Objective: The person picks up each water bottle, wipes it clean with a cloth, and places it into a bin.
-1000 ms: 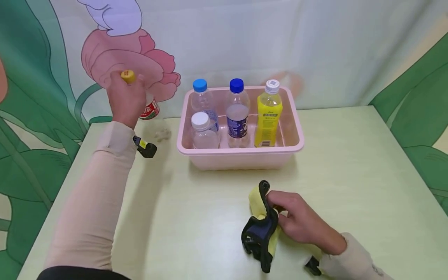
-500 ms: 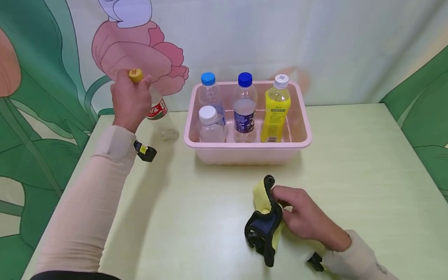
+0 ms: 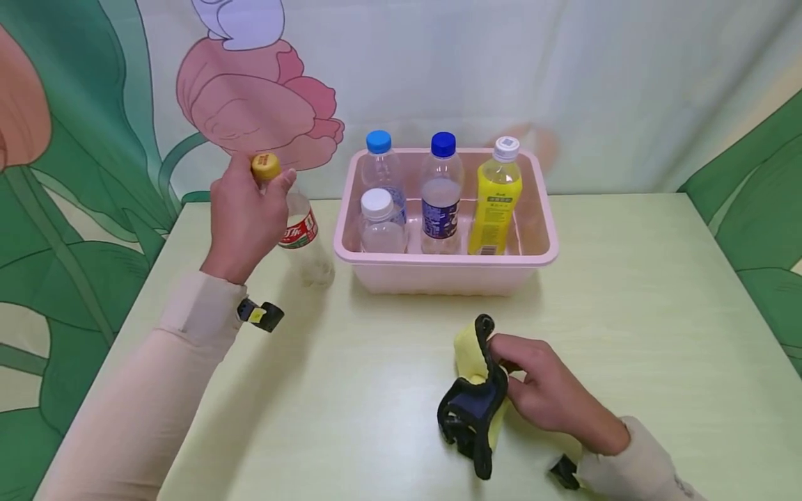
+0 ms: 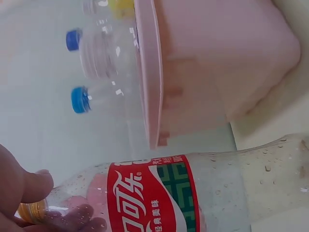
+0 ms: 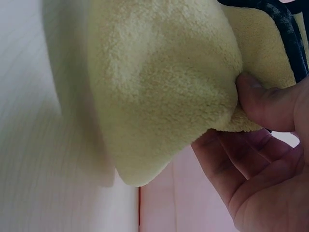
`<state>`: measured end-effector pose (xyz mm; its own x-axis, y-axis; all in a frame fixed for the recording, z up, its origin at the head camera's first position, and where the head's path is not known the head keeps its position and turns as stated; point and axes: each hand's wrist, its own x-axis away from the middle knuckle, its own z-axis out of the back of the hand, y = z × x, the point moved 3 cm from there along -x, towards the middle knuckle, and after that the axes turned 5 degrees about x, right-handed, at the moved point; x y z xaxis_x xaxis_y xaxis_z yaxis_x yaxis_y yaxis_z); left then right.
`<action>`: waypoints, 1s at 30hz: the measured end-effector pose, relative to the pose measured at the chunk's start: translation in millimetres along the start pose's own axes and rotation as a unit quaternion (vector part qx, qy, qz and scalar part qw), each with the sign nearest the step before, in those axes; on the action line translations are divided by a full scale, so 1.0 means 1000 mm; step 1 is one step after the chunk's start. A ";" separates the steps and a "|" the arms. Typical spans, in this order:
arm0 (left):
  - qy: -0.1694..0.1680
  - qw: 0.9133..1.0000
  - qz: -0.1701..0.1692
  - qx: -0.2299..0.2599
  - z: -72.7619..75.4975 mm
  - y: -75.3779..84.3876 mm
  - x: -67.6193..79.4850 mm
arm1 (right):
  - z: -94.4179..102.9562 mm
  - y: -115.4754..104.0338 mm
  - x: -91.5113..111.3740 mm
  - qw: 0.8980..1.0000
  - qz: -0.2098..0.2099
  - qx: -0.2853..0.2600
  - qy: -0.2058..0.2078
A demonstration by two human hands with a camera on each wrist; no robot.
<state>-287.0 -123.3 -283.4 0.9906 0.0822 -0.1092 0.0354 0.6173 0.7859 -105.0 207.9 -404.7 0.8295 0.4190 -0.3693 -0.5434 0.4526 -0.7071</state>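
In the head view my left hand (image 3: 250, 216) grips a clear plastic cola bottle (image 3: 301, 229) by its neck, left of the pink tub. The yellow cap (image 3: 266, 167) pokes out above the fingers. A red label (image 4: 149, 198) wraps the bottle, and droplets cling inside it in the left wrist view. Whether its base touches the table cannot be told. My right hand (image 3: 545, 386) pinches a folded yellow plush cloth (image 3: 466, 355) with black edging and a dark blue patch. In the right wrist view thumb and fingers hold the fuzzy cloth (image 5: 164, 82); part of it is folded out of sight.
The pink tub (image 3: 445, 275) stands at the back middle of the pale table (image 3: 376, 417). It holds a light-blue-capped bottle (image 3: 379, 167), a white-capped bottle (image 3: 382, 233), a dark-blue-capped bottle (image 3: 441, 191) and a yellow-labelled bottle (image 3: 495, 202). A printed curtain (image 3: 438, 62) hangs behind.
My left hand has brought the cola bottle nearer to me and a little to the right, close beside the tub. My right hand keeps its hold on the cloth. The head view has shifted slightly.
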 end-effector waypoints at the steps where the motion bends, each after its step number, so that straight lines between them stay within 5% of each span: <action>1: -0.003 1.000 0.000 0.000 0.001 0.001 0.005 | 0.000 0.000 0.000 1.000 0.001 0.001 0.004; 9: -0.005 0.998 -0.061 0.027 0.004 0.012 0.054 | 0.004 -0.005 0.000 0.999 0.003 -0.005 0.042; 18: -0.062 0.989 -0.109 0.077 -0.003 0.025 0.093 | 0.010 -0.021 -0.013 0.996 0.014 -0.017 0.083; 25: -0.128 0.979 -0.123 0.105 -0.027 0.038 0.114 | 0.020 -0.042 -0.034 0.990 0.061 -0.040 0.124; 30: -0.188 0.964 -0.150 0.113 -0.054 0.055 0.127 | 0.029 -0.056 -0.052 0.985 0.052 -0.063 0.151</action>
<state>-165.9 -37.2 -287.1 0.9074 -0.3895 -0.1577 0.3138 0.3785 0.8708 -121.6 183.6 -328.0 0.7815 0.1956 -0.5925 -0.6224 0.3113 -0.7182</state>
